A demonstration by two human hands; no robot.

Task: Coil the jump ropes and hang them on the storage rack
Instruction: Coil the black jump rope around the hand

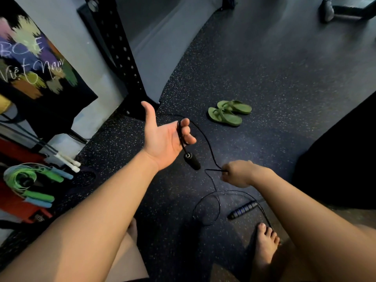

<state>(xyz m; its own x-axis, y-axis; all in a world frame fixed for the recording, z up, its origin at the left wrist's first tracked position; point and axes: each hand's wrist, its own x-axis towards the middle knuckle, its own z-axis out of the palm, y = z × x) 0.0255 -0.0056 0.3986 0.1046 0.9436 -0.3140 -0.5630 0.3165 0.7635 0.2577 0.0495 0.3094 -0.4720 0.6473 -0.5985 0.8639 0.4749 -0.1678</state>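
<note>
Dark speckled rubber flooring (pixel 264 68), dim light. The black jump rope (pixel 204 136) is partly coiled: several turns sit round the curled fingers (pixel 186 131) of the left hand (pixel 162 139), which is raised palm up with the thumb stretched away from the cord. One black handle (pixel 192 160) hangs just below that palm. From the fingers the cord arcs down to the right hand (pixel 238 174), held lower as a closed fist pinching the cord. Below the fist the cord drops to loose loops on the floor, ending at a second handle (pixel 243 210) lying near the bare right foot (pixel 265 241). Green flip-flops (pixel 227 113) lie beyond. A perforated black upright (pixel 122 53) stands at left, with a coiled green rope (pixel 20 178) further left.
</note>
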